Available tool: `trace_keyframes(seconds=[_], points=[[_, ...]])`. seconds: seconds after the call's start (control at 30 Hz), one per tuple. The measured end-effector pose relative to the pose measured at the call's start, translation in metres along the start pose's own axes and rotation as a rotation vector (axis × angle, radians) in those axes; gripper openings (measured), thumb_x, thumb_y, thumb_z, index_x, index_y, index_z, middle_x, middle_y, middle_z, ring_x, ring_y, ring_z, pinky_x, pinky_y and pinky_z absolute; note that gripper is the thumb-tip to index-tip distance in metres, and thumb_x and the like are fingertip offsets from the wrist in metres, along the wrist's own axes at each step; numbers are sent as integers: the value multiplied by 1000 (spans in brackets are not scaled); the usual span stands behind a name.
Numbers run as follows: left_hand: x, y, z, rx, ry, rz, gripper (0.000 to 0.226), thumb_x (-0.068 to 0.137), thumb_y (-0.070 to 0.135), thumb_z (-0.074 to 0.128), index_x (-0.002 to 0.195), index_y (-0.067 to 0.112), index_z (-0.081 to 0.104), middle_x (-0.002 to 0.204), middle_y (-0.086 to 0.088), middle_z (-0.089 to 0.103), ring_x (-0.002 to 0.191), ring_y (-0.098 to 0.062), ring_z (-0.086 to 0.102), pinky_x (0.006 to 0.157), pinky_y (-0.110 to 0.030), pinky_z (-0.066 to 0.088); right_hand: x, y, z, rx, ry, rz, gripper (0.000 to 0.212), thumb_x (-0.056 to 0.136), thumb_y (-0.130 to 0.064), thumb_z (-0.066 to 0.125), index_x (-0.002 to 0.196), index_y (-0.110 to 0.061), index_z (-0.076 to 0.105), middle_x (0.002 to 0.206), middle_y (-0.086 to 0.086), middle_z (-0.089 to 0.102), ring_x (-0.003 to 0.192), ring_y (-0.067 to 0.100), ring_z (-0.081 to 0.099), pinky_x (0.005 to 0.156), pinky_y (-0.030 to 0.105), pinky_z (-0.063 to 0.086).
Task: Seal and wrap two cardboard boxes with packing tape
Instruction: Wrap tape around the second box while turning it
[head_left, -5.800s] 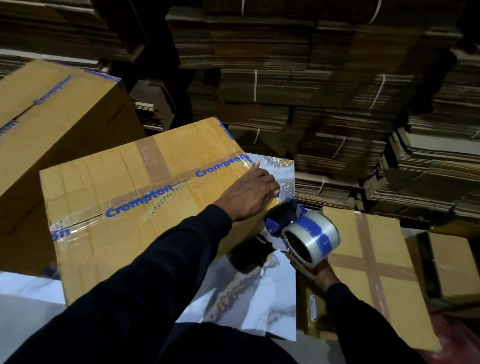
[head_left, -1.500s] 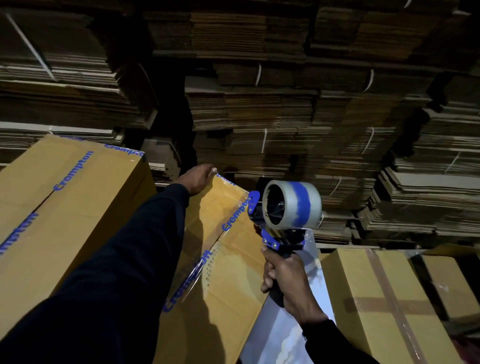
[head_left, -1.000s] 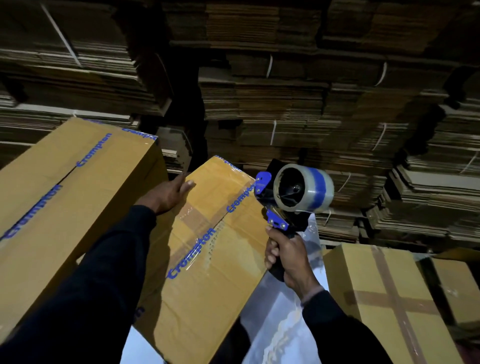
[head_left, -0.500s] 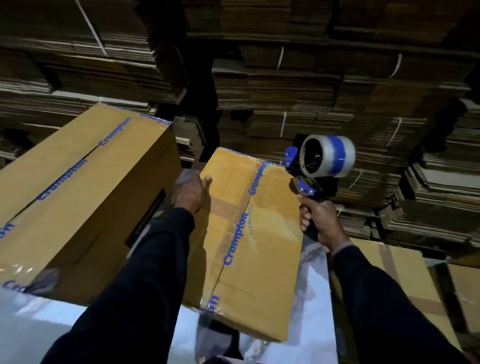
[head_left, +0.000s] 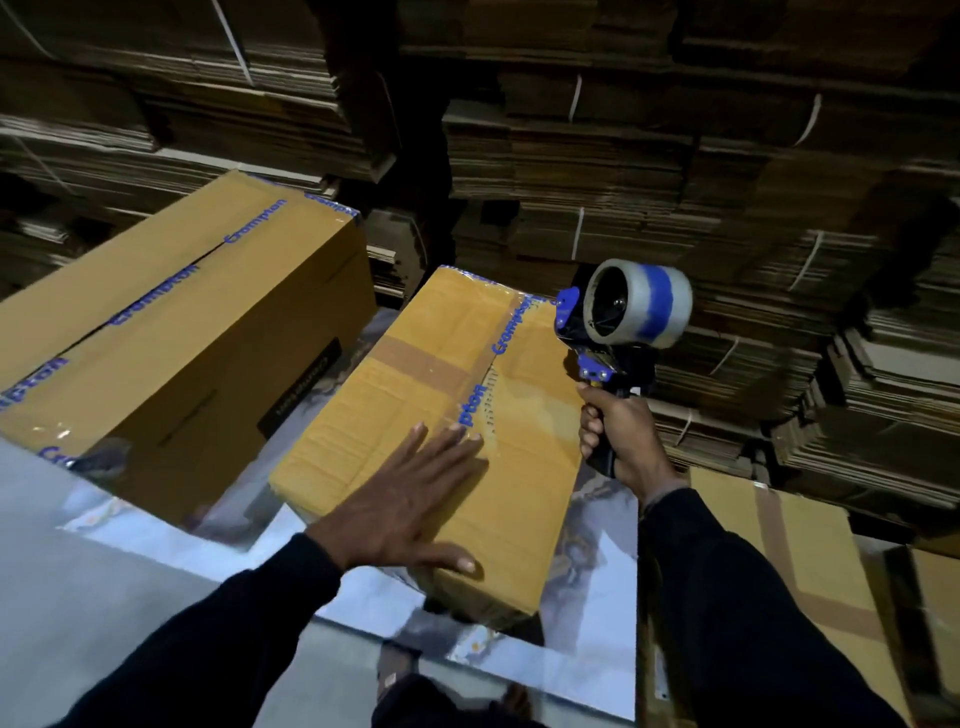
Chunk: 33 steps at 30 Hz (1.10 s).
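Head view: we see the left hand (head_left: 410, 512) lying flat, fingers spread, on the near end of the small box (head_left: 441, 415), which rests on a glossy table (head_left: 597, 571) just beside a larger box (head_left: 171, 332); both carry blue-printed tape along their top seams. The right hand (head_left: 621, 431) is wrapped around the handle of the dispenser (head_left: 613, 332), held upright at the small box's right edge, its tape roll (head_left: 641, 301) uppermost, before stacks of flattened cardboard (head_left: 623, 182).
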<state>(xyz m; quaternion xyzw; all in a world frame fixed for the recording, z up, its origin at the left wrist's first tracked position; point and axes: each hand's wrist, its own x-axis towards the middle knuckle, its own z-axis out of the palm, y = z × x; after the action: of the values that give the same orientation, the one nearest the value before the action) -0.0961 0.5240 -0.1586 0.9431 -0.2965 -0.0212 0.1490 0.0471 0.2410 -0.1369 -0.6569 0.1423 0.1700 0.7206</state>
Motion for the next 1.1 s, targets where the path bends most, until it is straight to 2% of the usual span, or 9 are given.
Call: trace_keyframes(seconds=[0.17, 0.43, 0.6, 0.7, 0.77, 0.83, 0.93, 1.0, 1.1], points=[[3, 22, 5, 172, 1, 29, 136, 67, 104, 47, 168, 19, 17, 177, -1, 0, 164, -24, -6, 127, -67, 7, 2, -1, -1, -44, -7, -21, 40, 98, -23, 66, 62, -16, 50, 49, 4, 36, 39, 21, 36, 46, 30, 33], [19, 9, 7, 176, -9, 30, 130, 72, 101, 46, 169, 26, 6, 177, 0, -3, 163, -23, -7, 127, -65, 7, -4, -12, 3, -24, -97, 6, 42, 98, -22, 67, 61, -16, 48, 49, 5, 36, 40, 21, 36, 43, 29, 35], [44, -1, 6, 203, -11, 22, 130, 70, 102, 47, 169, 27, 9, 177, 0, 0, 164, -23, -5, 128, -62, -1, -15, -22, 22, 69, -338, 83, 41, 100, -22, 60, 62, -15, 45, 47, 3, 32, 36, 17, 35, 37, 28, 37], [62, -6, 5, 164, 30, -8, 121, 75, 98, 46, 167, 22, 24, 176, -2, 13, 163, -22, 5, 130, -56, -4, -24, -29, 33, 195, -560, 164, 41, 104, -20, 50, 64, -15, 42, 46, 1, 33, 34, 15, 34, 36, 28, 37], [70, -8, 5, 81, 139, -58, 97, 90, 88, 41, 158, 18, 44, 169, -4, 35, 158, -20, 26, 131, -54, 10, -29, -31, 41, 274, -672, 219, 42, 105, -19, 45, 63, -15, 41, 45, 0, 33, 34, 15, 33, 35, 27, 37], [70, -11, 7, 10, 327, -122, 65, 105, 67, 40, 138, 15, 63, 150, -4, 57, 140, -20, 52, 122, -53, 31, -29, -32, 48, 315, -740, 263, 43, 104, -19, 44, 61, -15, 41, 44, -1, 33, 33, 14, 33, 35, 26, 36], [52, -28, 15, -22, 599, -255, 28, 104, 35, 59, 118, 15, 70, 127, -3, 68, 122, -24, 63, 110, -54, 42, -27, -30, 60, 335, -812, 319, 42, 102, -19, 48, 61, -15, 42, 44, -2, 34, 33, 13, 34, 35, 26, 34], [34, -45, 17, -5, 717, -381, 30, 100, 32, 64, 120, 11, 71, 128, -6, 70, 128, -26, 61, 115, -57, 38, -25, -27, 68, 301, -854, 348, 40, 97, -19, 61, 62, -16, 42, 44, -2, 34, 34, 13, 35, 35, 26, 34], [2, -67, 10, -26, 788, -551, 33, 101, 33, 62, 125, 11, 69, 132, -5, 66, 133, -26, 56, 118, -56, 35, -25, -23, 83, 212, -921, 405, 44, 87, -21, 77, 64, -16, 40, 45, -2, 33, 34, 14, 34, 35, 27, 36]])
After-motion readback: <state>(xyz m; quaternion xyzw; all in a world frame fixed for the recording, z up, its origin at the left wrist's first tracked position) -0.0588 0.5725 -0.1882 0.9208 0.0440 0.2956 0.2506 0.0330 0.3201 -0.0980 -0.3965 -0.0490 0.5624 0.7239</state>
